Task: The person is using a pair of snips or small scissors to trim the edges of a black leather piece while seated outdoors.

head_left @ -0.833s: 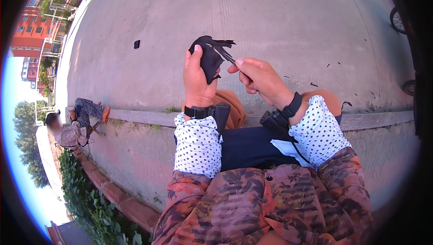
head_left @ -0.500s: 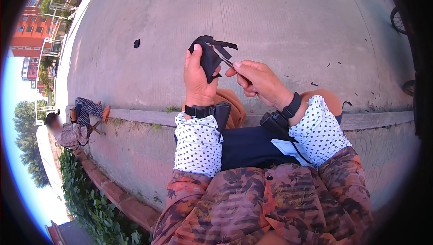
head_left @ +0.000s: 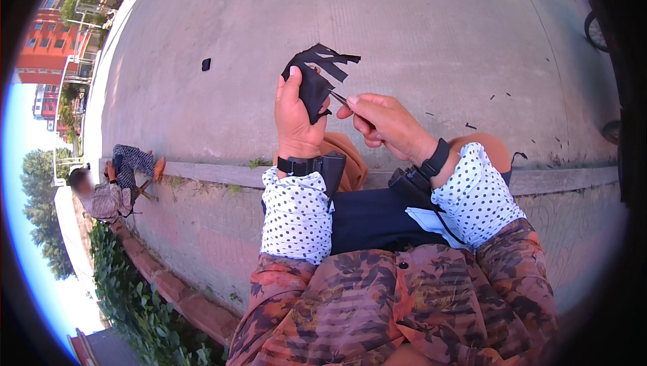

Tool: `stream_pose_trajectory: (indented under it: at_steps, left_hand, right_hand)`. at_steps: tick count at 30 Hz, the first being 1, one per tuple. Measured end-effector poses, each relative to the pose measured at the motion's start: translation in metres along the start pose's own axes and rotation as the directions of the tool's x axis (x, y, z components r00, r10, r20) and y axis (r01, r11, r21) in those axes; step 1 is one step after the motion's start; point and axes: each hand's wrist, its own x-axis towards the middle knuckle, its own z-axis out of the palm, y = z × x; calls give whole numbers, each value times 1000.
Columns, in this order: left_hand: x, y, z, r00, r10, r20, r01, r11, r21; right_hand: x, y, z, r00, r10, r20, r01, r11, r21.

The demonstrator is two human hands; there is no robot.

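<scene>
My left hand (head_left: 296, 113) grips a piece of black cloth (head_left: 311, 89), thumb on top and the other fingers mostly hidden behind it. Several strips, still joined to the cloth, fan out from its upper right edge. In my right hand (head_left: 387, 123) is a pair of small dark scissors (head_left: 339, 97), their thin blades reaching the cloth's right edge. My curled fingers cover the handles. Whether the blade tips are apart is too small to tell.
Small black scraps (head_left: 470, 126) are scattered over the concrete ground (head_left: 418, 22) to the right. A small dark object (head_left: 206, 64) lies at the far left. A stone curb (head_left: 222, 172) runs past my knees. A person (head_left: 111, 194) sits at left; wheels (head_left: 594, 30) show at right.
The cloth's strips have swung up and spread wider apart. The scissors have drawn back slightly down and right, with less blade over the cloth. Both hands stay nearly in place.
</scene>
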Motion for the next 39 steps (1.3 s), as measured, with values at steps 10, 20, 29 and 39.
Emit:
stream_pose_trajectory:
  at_steps: [10, 20, 29, 39]
  left_hand:
    - [-8, -6, 5, 998, -64, -21, 63, 997, -47]
    - [-16, 6, -14, 998, -65, -16, 65, 998, -13]
    - [-14, 10, -16, 998, -63, -22, 63, 998, -28]
    - [-18, 18, -12, 996, -65, -56, 63, 998, -31]
  right_hand:
    - [-3, -4, 23, 994, -65, -91, 69, 997, 33]
    - [11, 6, 45, 991, -96, -98, 91, 994, -54]
    - [17, 6, 52, 990, -111, -87, 104, 992, -76]
    - [22, 6, 58, 990, -106, -88, 101, 993, -57]
